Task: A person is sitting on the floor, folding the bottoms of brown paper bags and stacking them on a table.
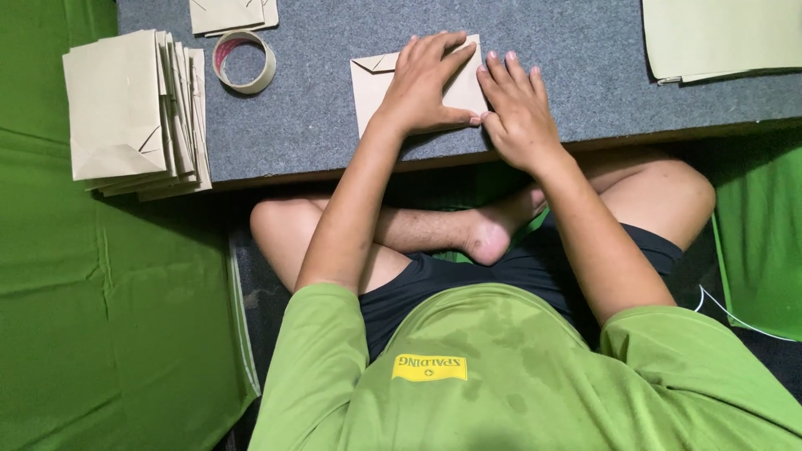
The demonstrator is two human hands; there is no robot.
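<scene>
A folded beige paper envelope (372, 88) lies on the grey felt-covered board (317, 117) near its front edge. My left hand (426, 83) lies flat on the envelope, fingers spread and pressing it down. My right hand (518, 113) rests palm down at the envelope's right edge, with its thumb touching the paper beside my left hand. Most of the envelope is hidden under both hands.
A stack of finished beige envelopes (125, 113) overhangs the board's left end. A tape roll (244, 61) lies behind it, beside more folded paper (230, 15). Flat beige sheets (718, 38) sit at the back right. Green cloth (100, 317) covers the floor around my crossed legs.
</scene>
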